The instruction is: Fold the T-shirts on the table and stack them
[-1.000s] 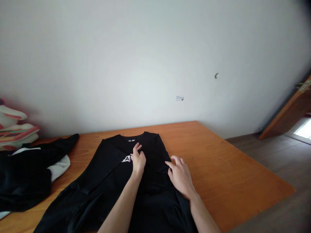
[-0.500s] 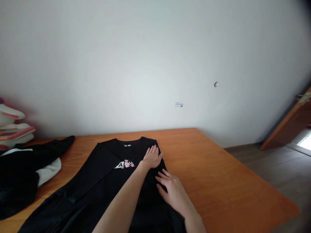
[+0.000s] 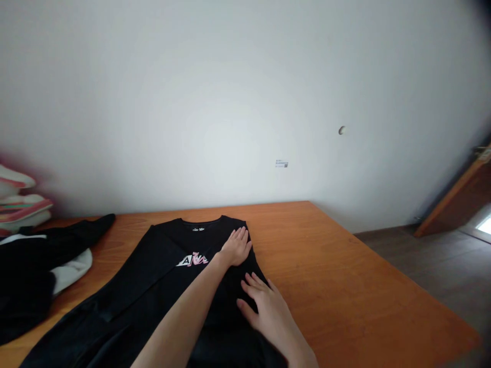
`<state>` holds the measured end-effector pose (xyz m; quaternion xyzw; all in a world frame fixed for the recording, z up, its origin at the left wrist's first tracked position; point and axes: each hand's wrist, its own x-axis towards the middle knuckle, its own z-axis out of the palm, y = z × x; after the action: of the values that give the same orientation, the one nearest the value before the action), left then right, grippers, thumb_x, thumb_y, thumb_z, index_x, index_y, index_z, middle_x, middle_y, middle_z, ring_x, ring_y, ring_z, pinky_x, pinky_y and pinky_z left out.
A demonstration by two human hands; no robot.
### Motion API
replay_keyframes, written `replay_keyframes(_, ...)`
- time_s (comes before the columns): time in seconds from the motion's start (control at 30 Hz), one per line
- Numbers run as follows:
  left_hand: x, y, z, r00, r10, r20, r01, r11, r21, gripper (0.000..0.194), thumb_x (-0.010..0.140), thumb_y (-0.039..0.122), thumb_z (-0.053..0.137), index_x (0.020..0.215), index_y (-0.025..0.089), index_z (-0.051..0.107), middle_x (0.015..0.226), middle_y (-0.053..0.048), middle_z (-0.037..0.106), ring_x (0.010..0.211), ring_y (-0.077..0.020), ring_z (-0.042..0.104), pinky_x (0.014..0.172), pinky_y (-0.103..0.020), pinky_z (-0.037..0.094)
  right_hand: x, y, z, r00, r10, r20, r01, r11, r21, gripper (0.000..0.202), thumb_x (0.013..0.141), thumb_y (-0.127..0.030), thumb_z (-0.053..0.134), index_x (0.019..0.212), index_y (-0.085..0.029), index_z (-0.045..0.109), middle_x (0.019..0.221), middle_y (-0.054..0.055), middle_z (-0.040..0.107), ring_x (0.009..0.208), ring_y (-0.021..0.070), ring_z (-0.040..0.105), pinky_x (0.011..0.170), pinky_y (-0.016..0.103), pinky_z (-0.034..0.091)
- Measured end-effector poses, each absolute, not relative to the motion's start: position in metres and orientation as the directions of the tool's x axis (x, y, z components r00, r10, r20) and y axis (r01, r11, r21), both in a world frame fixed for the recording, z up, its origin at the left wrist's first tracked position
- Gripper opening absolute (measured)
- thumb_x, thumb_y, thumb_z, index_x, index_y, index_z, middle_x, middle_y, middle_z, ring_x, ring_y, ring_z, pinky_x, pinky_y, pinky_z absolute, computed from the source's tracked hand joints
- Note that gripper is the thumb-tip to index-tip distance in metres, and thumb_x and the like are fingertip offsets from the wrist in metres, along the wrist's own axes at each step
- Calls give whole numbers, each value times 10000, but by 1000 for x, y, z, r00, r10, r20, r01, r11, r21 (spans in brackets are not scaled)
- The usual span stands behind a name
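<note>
A black long-sleeved shirt [image 3: 153, 276] lies face up on the wooden table [image 3: 326, 271], its neckline toward the wall and a white and pink print on its chest. My left hand [image 3: 236, 248] rests flat on the shirt near its right shoulder, fingers extended. Closer to me, my right hand [image 3: 264, 304] lies with spread fingers over the shirt's right edge. Neither hand grips the fabric. One sleeve is laid diagonally across the body at the left.
At the left lies a heap of black and white clothing [image 3: 30, 281]. Behind it stands a stack of folded striped fabric [image 3: 23, 209]. A pale wall [image 3: 230, 102] runs along the table's far edge. An open wooden door [image 3: 460, 191] is at the right.
My right hand has shifted slightly toward me and left, with its thumb further from the fingers. My left hand stays on the shoulder area. The view has turned slightly.
</note>
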<state>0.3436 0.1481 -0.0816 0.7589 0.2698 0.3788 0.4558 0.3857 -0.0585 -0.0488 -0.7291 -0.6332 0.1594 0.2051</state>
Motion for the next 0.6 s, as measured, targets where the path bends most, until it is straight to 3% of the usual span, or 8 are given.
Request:
replay_keyframes(0.1,304,125,-79,649,690,320,16,-433,901,254,751,353,784,956,215,723,1339,-199,663,1415,-328,464,1237,-469,169,387,-57,-48,141,989,37,870,-106,-482,419,970,-354,523,1335,-202,660,1479,97,548,1426,260,453,1191,467,323)
replay_keyframes(0.2,251,109,-70,721,614,322,-8,-457,890,350,732,370,819,1051,250,736,1374,-153,647,1409,-337,470,1238,-487,178,390,-57,-52,132,990,45,865,-93,-494,416,972,-370,513,1321,-209,671,1471,101,556,1422,264,458,1184,485,330)
replay_keyframes(0.3,192,102,-44,740,610,283,32,-452,891,366,672,363,873,1009,274,760,1293,-137,702,1291,-349,597,1192,-465,324,394,-58,-60,122,991,46,833,-77,-548,440,958,-415,522,1322,-217,670,1486,101,538,1434,276,440,1188,513,318)
replay_keyframes(0.43,103,89,0,702,689,179,235,-462,855,271,651,375,889,882,287,778,1107,-126,773,1140,-359,688,1160,-475,385,398,-59,-63,135,991,10,758,-97,-645,515,929,-535,511,1306,-226,678,1509,100,517,1463,289,390,1211,543,261)
replay_keyframes(0.53,32,62,14,619,771,149,458,-509,729,433,653,445,873,1059,327,780,1246,-113,727,1251,-385,613,1176,-510,355,399,-63,-51,168,986,-17,666,-126,-735,559,903,-649,480,1182,-241,741,1471,98,569,1459,297,397,1209,515,272)
replay_keyframes(0.6,-11,38,7,596,794,121,623,-553,553,638,647,507,852,1255,379,707,1376,-95,657,1275,-397,595,1144,-521,402,398,-70,-37,199,980,-32,604,-148,-783,583,887,-703,458,1032,-238,777,1379,107,652,1404,312,479,1175,474,341)
